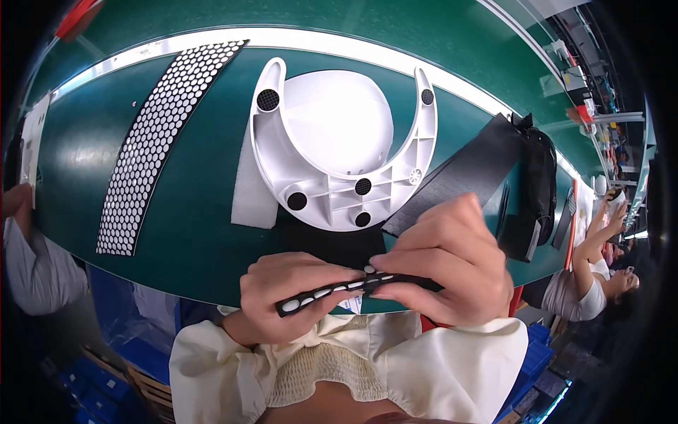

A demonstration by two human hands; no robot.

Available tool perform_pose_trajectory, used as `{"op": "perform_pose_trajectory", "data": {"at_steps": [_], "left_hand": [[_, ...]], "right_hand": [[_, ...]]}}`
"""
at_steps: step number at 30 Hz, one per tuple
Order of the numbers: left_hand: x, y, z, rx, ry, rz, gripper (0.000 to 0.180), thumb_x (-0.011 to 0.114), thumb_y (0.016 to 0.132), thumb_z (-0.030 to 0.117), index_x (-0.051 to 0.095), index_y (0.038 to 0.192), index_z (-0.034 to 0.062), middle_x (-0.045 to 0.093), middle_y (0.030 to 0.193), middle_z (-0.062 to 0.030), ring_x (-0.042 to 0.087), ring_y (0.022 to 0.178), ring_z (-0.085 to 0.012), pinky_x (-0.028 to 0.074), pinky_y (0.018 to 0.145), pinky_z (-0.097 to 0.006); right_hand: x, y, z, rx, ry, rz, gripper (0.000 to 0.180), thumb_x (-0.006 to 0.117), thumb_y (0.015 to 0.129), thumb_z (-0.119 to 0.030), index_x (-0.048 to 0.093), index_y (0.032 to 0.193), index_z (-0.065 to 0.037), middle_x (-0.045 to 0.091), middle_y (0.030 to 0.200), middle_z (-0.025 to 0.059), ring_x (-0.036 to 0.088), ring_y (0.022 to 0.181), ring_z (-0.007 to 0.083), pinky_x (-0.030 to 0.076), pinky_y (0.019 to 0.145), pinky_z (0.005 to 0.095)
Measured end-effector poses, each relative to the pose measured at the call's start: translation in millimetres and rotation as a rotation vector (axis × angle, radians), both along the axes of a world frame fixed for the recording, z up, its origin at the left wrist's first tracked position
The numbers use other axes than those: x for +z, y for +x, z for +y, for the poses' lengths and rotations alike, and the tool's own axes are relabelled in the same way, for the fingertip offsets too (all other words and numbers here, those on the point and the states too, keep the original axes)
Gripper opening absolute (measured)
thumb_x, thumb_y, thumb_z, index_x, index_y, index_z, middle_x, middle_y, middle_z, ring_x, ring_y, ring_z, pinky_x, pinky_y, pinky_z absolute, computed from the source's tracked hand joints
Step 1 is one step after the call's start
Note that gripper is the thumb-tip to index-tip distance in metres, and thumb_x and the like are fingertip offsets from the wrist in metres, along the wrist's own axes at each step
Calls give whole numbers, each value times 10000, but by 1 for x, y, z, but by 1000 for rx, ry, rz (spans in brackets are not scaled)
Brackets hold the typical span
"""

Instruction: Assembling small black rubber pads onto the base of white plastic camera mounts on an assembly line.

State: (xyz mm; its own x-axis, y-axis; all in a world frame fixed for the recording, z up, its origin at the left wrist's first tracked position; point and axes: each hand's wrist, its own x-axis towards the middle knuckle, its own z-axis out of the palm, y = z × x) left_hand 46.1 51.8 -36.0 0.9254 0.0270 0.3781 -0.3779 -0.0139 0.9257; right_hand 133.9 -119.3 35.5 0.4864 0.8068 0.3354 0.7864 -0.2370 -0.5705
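Both of my hands hold a narrow black strip (332, 290) with a row of punched round pads, close to my chest. My left hand (286, 293) grips its left part. My right hand (448, 261) pinches the right part, thumb and forefinger at one pad near the middle. On the green table ahead lies a white plastic horseshoe-shaped part (339, 141) with black round pads stuck at several spots. A white rectangular sheet (248, 194) lies partly under its left side.
A long black sheet of honeycomb pad cut-outs (159, 134) lies at left. A black sheet (470, 173) and a black bag (540, 184) sit at right. Another person (597, 275) works at far right; a sleeve (32, 268) shows at the left edge. Blue crates (113, 318) stand below.
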Motion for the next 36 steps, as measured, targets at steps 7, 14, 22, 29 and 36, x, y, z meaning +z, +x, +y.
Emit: {"op": "perform_pose_trajectory", "data": {"at_steps": [7, 14, 22, 29, 36], "left_hand": [[-2, 1, -4, 5, 55, -58, 260, 664, 627, -56, 604, 879, -43, 635, 764, -133, 617, 599, -221, 484, 527, -262], [3, -2, -2, 79, 33, 23, 203, 654, 641, -65, 607, 837, -45, 629, 710, -126, 611, 580, -197, 468, 506, -249], [6, 1, -1, -116, -53, 312, 201, 689, 651, -33, 609, 835, -21, 625, 753, -107, 616, 674, -170, 465, 571, -226], [4, 7, -8, -245, -95, 213, 235, 719, 603, -33, 607, 809, -22, 391, 1165, -271, 408, 1126, -403, 449, 865, -431], [-1, 7, -8, -174, -198, 167, 194, 703, 618, -61, 571, 761, -68, 227, 1297, -312, 309, 1192, -418, 387, 914, -484]], "right_hand": [[1, -7, -7, -19, -37, -233, 297, 700, 480, -152, 663, 764, -72, 553, 714, 4, 432, 605, 145, 298, 547, 284], [-12, -9, 1, 4, 135, -398, 251, 598, 493, -124, 626, 723, -27, 525, 689, 32, 460, 606, 136, 293, 506, 242], [-9, 15, -10, 227, 250, -219, 154, 591, 602, -48, 607, 755, -34, 561, 758, 38, 490, 611, 144, 357, 555, 228], [-19, 41, -12, -188, 375, 547, 273, 549, 735, 79, 468, 990, 25, 568, 803, 38, 498, 704, 61, 360, 607, 175], [-19, 44, -11, -182, 283, 470, 294, 595, 695, 91, 459, 949, 35, 565, 803, 71, 490, 707, 73, 366, 612, 176]]}}
